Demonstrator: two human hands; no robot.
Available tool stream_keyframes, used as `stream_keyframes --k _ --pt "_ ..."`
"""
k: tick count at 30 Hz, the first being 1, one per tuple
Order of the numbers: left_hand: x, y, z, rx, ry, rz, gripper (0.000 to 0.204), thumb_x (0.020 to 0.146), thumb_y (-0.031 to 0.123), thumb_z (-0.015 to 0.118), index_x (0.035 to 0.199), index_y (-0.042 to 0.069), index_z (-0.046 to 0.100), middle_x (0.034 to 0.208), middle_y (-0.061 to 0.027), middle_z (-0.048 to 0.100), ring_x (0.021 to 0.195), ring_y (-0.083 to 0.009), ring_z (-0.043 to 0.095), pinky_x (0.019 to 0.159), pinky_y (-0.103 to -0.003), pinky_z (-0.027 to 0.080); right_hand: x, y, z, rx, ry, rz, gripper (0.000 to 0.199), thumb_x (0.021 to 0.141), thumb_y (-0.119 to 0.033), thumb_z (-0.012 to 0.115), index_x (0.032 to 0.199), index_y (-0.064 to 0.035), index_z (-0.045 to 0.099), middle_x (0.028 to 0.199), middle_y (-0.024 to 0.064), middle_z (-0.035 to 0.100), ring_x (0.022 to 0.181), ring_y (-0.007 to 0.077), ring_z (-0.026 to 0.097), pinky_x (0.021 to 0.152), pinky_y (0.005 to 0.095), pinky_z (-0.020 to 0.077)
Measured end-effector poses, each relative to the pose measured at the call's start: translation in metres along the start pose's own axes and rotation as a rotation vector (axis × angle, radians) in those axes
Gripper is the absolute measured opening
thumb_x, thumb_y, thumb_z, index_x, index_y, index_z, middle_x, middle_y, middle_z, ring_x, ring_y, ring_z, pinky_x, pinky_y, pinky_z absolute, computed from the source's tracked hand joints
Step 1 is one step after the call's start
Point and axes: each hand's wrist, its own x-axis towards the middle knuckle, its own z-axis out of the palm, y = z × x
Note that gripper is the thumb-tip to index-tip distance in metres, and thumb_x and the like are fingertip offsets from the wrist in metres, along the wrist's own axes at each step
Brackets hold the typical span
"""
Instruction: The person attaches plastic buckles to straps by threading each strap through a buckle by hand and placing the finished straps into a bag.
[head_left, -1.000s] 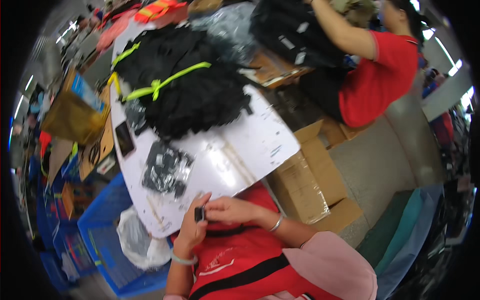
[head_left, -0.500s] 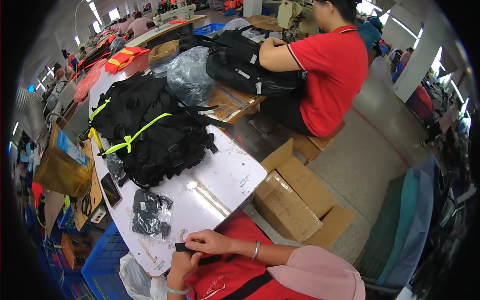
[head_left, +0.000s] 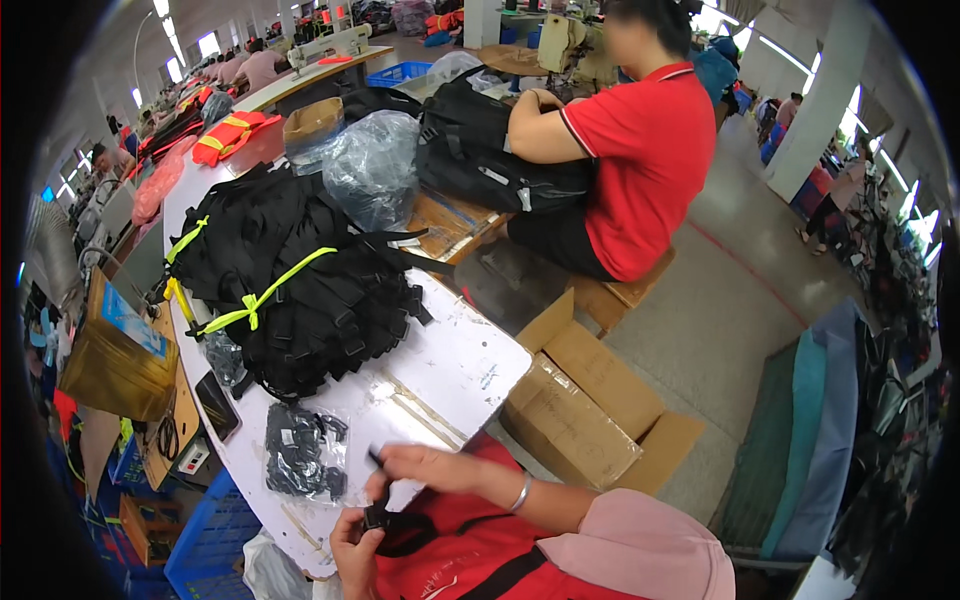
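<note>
Low in the view, my left hand [head_left: 355,548] is closed on a small black buckle [head_left: 375,516]. Black webbing [head_left: 408,532] runs from the buckle over the red fabric at my lap. Just above, my right hand [head_left: 425,466] is closed, somewhat blurred, with a dark strap end [head_left: 374,457] sticking out past its fingers. Beyond my hands, a clear plastic bag of black buckles [head_left: 305,452] lies on the white table [head_left: 460,355]. Behind that bag is a large heap of black straps [head_left: 300,270], tied with bright yellow-green bands [head_left: 262,300].
An open cardboard box [head_left: 570,420] stands on the floor right of the table. Ahead, a person in a red shirt [head_left: 645,160] sits with a black backpack [head_left: 490,150]. A phone [head_left: 217,405] lies at the table's left edge, above a blue crate [head_left: 215,535].
My hands were close together at the black strap; the right has risen away from the left. The buckle in my left hand now shows. The whole view has shifted slightly.
</note>
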Motion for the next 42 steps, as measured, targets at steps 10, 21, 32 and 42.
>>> stream_keyframes --k 10,21,32,42 --pt "-0.001 0.012 -0.009 0.074 0.035 -0.057 0.036 0.071 -0.001 0.073 0.1 0.002 0.051 0.091 -0.0077 0.062 0.077 -0.0125 0.06 0.066 -0.024 0.05 0.01 -0.027 0.01 -0.72 0.248 0.049 0.025 0.095 -0.027 0.047 0.086 -0.0048 0.054 0.064 0.0014 0.051 0.059 0.0115 0.051 0.056 0.0275 0.0432" --pt "0.0 0.02 -0.017 0.632 -0.024 0.099 0.035 0.07 0.015 0.076 0.099 0.004 0.058 0.089 -0.0112 0.064 0.078 -0.0184 0.064 0.068 -0.027 0.05 0.023 -0.005 0.036 -1.307 -0.037 0.261 0.026 0.082 -0.032 0.053 0.081 -0.0067 0.059 0.066 0.0159 0.059 0.063 0.0353 0.058 0.058 0.0416 0.0445" --pt "0.012 0.033 -0.012 0.417 0.035 -0.058 0.031 0.071 0.016 0.074 0.097 0.003 0.062 0.08 -0.0035 0.062 0.073 -0.0079 0.056 0.065 -0.024 0.048 0.021 0.012 0.017 -0.913 0.132 0.28 0.019 0.085 -0.021 0.054 0.078 -0.0035 0.057 0.062 0.0099 0.052 0.06 0.0096 0.046 0.057 0.031 0.0434" --pt "0.031 0.029 -0.014 0.593 -0.007 0.12 0.033 0.069 0.012 0.072 0.098 0.005 0.06 0.089 -0.009 0.062 0.078 -0.0207 0.061 0.067 -0.028 0.048 0.029 -0.005 0.009 -0.944 0.217 0.303 0.017 0.083 -0.016 0.057 0.075 -0.0006 0.055 0.058 0.0017 0.048 0.056 0.0069 0.04 0.05 0.0248 0.0343"
